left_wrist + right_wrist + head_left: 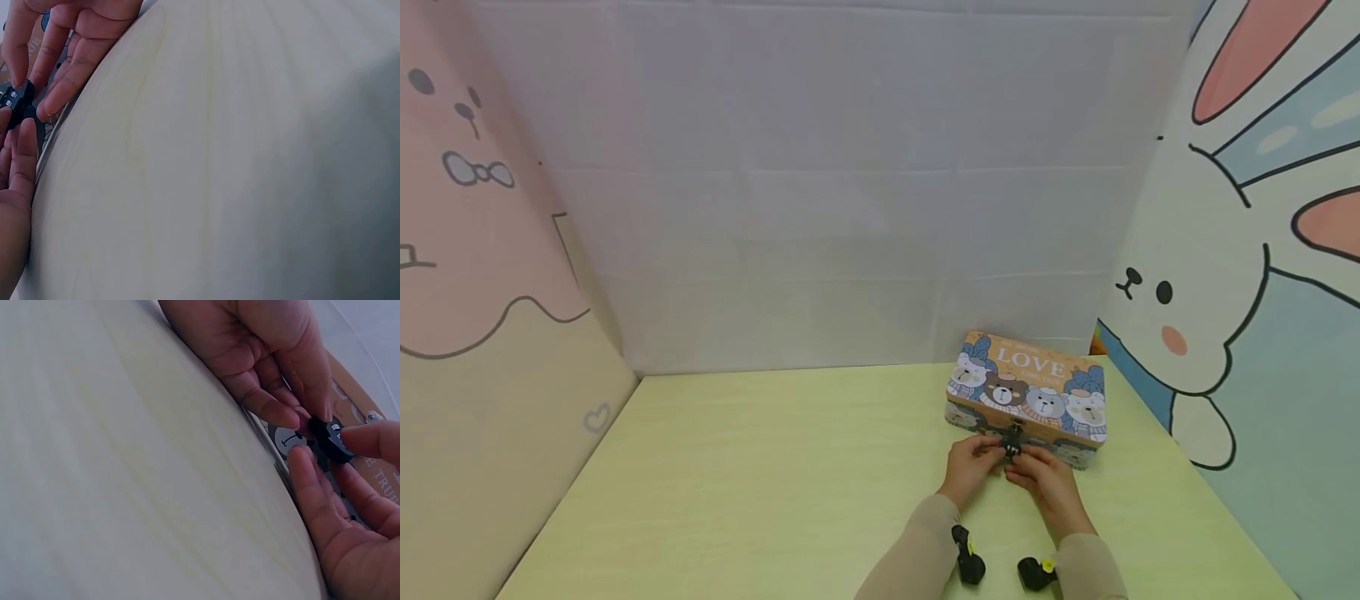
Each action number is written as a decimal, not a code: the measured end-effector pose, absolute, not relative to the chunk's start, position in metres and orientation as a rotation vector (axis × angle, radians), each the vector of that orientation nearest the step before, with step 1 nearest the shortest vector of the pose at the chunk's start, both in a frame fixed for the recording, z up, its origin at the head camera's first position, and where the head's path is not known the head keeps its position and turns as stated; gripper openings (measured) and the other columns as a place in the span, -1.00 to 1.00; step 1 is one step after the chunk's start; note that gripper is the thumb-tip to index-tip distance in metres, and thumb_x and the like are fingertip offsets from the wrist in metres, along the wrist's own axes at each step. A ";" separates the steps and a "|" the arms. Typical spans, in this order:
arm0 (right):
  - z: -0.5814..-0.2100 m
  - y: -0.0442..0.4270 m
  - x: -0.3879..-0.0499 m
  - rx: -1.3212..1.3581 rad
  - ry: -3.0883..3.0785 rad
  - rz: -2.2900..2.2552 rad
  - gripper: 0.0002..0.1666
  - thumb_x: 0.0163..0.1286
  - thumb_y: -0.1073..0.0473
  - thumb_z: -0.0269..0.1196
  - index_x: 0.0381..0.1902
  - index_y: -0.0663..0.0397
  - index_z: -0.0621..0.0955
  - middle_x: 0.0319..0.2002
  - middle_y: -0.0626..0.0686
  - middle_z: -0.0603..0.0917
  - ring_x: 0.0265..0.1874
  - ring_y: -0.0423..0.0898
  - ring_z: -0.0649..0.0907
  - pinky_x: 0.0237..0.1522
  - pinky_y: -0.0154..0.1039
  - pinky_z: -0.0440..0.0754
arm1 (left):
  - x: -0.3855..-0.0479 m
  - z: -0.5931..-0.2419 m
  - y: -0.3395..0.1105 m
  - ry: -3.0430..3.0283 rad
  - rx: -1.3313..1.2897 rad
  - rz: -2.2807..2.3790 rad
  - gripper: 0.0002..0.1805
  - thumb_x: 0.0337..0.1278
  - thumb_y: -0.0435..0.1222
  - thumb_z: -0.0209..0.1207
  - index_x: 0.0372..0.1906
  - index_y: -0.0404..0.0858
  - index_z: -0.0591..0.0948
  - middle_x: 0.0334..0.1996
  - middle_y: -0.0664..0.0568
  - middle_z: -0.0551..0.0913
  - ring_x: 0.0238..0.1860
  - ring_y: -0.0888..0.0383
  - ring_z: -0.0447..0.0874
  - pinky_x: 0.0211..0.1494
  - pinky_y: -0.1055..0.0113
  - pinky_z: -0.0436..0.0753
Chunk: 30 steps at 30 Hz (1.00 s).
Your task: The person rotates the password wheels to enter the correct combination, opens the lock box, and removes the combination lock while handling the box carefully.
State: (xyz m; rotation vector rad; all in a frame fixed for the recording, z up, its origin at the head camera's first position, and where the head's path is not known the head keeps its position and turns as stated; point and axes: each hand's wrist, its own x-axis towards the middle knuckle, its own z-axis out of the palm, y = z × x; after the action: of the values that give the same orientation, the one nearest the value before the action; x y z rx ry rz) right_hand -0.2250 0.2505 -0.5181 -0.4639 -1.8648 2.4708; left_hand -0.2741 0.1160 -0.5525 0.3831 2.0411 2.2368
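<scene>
A small black combination padlock [1012,442] with white-marked dials is at the front clasp of a tin box [1026,392] printed with bears and the word LOVE. My left hand [972,468] pinches the padlock from the left with its fingertips. From the other side my right hand [1051,482] holds it between thumb and fingers. Both wrist views show the padlock [17,100] close up, with fingertips of both hands around the black body [330,440]. The digits are too small to read. The lid of the box is down.
The box stands at the back right of a pale yellow-green table [737,483], near the side panel with a rabbit drawing [1195,333]. A white sheet [835,183] hangs behind the table. Black wrist devices [968,557] sit at both sleeves.
</scene>
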 end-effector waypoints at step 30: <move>-0.522 0.252 -0.229 -0.460 -1.883 2.479 -0.60 0.50 0.49 -0.02 0.20 0.70 0.31 -0.32 0.03 0.63 -0.38 -0.17 0.73 -0.17 -0.29 0.68 | -0.279 -0.561 0.118 2.030 0.389 2.248 -0.79 0.20 -0.48 0.27 -0.08 -0.49 0.70 -0.34 -0.08 0.75 -0.39 0.23 0.70 -0.34 0.42 0.67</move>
State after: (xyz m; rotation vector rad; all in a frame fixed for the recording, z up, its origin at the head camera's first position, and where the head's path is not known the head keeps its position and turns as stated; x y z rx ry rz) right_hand -0.2285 0.2521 -0.5224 -0.4597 -1.8831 2.4791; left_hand -0.2788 0.1183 -0.5613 0.3886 2.0295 2.2476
